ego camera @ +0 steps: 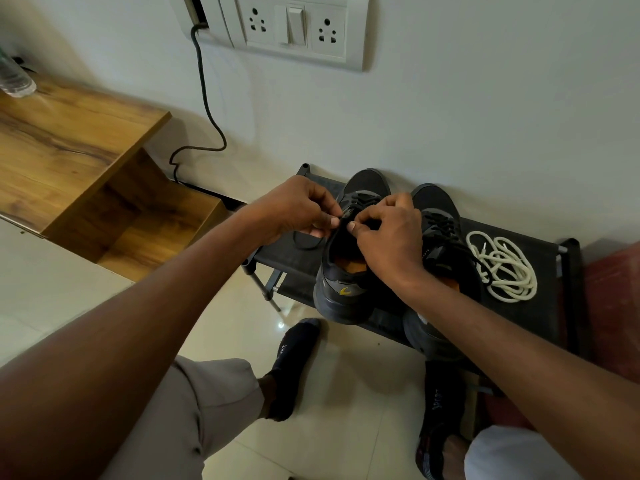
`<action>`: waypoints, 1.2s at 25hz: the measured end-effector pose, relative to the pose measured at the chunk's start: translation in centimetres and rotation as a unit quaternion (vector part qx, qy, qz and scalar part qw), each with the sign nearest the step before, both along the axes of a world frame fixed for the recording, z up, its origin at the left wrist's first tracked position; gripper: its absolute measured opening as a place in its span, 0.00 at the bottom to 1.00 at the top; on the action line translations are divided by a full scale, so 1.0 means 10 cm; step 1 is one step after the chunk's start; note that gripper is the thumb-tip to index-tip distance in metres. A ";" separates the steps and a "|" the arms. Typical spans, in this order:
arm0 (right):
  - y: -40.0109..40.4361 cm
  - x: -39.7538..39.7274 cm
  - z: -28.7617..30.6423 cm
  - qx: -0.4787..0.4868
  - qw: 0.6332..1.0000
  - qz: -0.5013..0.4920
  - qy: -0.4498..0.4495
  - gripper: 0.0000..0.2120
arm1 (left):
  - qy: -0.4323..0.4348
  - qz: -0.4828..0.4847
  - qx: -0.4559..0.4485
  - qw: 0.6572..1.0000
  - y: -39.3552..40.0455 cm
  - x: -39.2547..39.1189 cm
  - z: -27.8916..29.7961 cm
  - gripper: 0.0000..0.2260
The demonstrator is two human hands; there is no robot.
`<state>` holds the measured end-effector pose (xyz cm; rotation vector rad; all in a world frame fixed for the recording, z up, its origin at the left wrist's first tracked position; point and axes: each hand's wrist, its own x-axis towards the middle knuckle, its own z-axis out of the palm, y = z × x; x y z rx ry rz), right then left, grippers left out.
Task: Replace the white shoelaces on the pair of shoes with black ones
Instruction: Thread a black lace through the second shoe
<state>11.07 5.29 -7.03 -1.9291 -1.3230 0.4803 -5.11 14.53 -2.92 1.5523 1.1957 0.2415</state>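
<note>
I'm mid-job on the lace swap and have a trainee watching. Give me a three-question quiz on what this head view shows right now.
1. True or false: the coiled white shoelaces lie on the black fabric shoe rack, to the right of the dark grey right-side sneaker.
2. Which sneaker are the left hand and right hand working on? A) the dark grey left-side sneaker B) the right-side sneaker
3. Fill in: both hands pinch a ____ lace near the shoe's tongue.

Key: 1 true; 2 A; 3 black.
</note>
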 end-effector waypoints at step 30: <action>0.40 0.06 0.52 0.149 0.981 0.075 0.103 0.06 | -0.081 -0.031 0.200 0.976 -0.01 -0.01 0.58 0.08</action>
